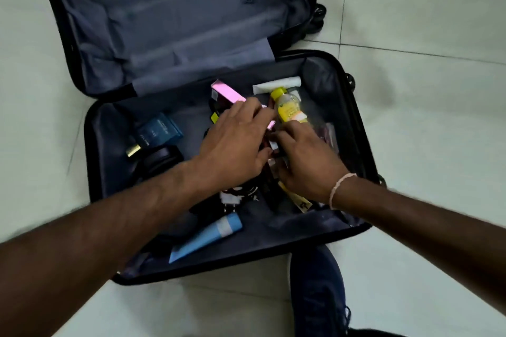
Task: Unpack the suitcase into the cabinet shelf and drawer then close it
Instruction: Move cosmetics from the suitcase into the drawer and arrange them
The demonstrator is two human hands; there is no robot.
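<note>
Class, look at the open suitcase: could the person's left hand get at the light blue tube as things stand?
Probably yes. The light blue tube lies uncovered near the suitcase's front edge, below the left hand, with nothing on top. That hand is busy among the middle items, though.

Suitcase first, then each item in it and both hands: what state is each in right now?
suitcase: lying open on the floor, far half empty
pink box: tilted, under the left hand's fingers
yellow bottle: lying down, cap on
blue box: lying untouched
blue tube: lying flat, capped
left hand: fingers on the items
right hand: fingers curled among small items, grasp unclear
</note>
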